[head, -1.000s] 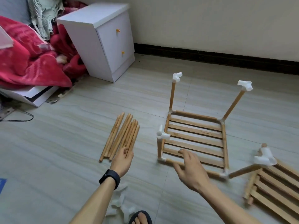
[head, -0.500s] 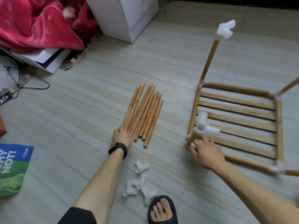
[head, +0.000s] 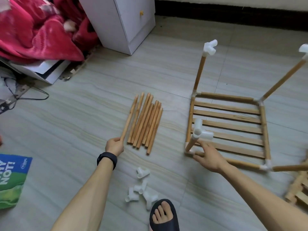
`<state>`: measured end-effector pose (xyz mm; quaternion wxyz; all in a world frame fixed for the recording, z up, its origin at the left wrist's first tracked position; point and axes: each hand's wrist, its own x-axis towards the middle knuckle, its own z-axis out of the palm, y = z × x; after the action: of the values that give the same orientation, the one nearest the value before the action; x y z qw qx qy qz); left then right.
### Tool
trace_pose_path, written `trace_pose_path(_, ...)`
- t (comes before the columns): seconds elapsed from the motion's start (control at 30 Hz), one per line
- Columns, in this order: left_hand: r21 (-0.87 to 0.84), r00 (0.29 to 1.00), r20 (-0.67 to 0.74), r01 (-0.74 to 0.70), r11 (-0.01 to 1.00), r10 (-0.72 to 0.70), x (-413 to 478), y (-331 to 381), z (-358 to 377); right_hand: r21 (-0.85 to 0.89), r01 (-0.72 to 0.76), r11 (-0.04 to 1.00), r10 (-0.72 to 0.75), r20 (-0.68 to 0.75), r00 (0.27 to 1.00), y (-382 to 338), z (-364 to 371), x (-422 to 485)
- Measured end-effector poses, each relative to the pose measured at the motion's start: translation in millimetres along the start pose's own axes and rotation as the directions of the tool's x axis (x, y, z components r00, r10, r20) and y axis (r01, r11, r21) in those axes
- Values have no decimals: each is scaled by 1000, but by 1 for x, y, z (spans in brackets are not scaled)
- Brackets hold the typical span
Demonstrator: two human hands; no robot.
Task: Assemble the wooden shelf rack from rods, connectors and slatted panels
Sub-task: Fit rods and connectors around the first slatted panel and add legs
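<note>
Centre-left: left hand has its fingers curled round the near end of one rod, just left of the rod pile; loose connectors lie at lower centre. Right of centre: right hand, fingers straight, holds nothing and presses the near-left corner of the rack base. Base tier is framed with four posts in; upper rails and the spare panel at lower right are left to do.

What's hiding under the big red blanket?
Some white flat boards poke out from under the red blanket. Whatever else lies beneath is covered, so I cannot tell.
</note>
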<state>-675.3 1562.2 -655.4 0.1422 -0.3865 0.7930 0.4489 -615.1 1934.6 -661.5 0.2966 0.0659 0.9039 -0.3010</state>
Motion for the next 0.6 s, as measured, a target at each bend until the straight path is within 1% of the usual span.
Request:
trace_pose_path(0.03,-10,998,13,-55,998,55,-11,10,-7,118,-29,993,39,-84,996,0,-6,-9)
trace_pose_path(0.1,-6,979,42,-198,980,199,-38,34,-18,348,-56,936,144,-231,962,-3,-22,-30)
trace_pose_path(0.17,-7,932,81,-355,935,354,-71,63,-23,568,-23,823,235,-303,924,-8,-43,-53)
trace_pose_path(0.2,-4,896,102,-434,901,432,-89,77,-23,676,16,737,257,-301,918,-10,-54,-65)
trace_pose_path(0.23,8,850,122,-517,856,512,-108,92,-21,776,57,628,258,-277,926,-14,-65,-79)
trace_pose_path(0.3,35,734,171,-672,740,658,-149,119,-15,914,117,388,195,-206,959,-24,-89,-109)
trace_pose_path(0.33,38,665,203,-739,673,719,-170,131,-11,943,133,305,155,-187,970,-30,-99,-124)
trace_pose_path(0.37,40,590,237,-799,599,772,-191,141,-8,957,144,251,117,-178,977,-35,-109,-139)
trace_pose_path(0.43,55,437,304,-895,442,847,-230,154,1,973,160,165,38,-168,985,-42,-122,-163)
trace_pose_path(0.5,82,296,354,-955,286,887,-262,158,11,979,186,79,18,-188,982,-44,-129,-182)
trace_pose_path(0.53,101,256,367,-967,236,894,-274,157,17,978,202,54,49,-204,978,-42,-132,-190)
trace_pose_path(0.6,126,232,380,-972,198,895,-290,155,27,977,215,-4,127,-213,969,-36,-135,-204)
